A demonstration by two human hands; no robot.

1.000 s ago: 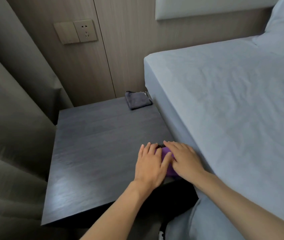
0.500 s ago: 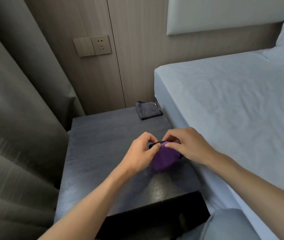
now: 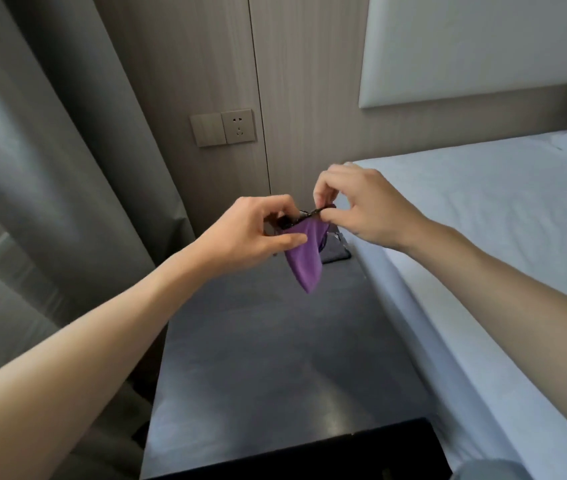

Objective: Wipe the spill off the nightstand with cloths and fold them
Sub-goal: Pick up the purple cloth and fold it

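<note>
A purple cloth [image 3: 304,259] with a dark edge hangs in the air above the dark grey nightstand [image 3: 275,358]. My left hand [image 3: 257,233] pinches its upper left corner. My right hand [image 3: 361,206] pinches its upper right corner, so the cloth droops between them in a point. A folded grey cloth [image 3: 335,252] lies at the nightstand's far right corner, partly hidden behind the purple one. No spill is visible on the top.
The bed [image 3: 482,237] with a pale blue sheet runs along the nightstand's right side. Grey curtains [image 3: 32,202] hang close on the left. A wall socket [image 3: 238,126] and a padded headboard [image 3: 465,46] are on the wood wall behind.
Both hands went from pressing the purple cloth flat on the nightstand to pinching it and lifting it into the air. The camera has tilted up and moved closer.
</note>
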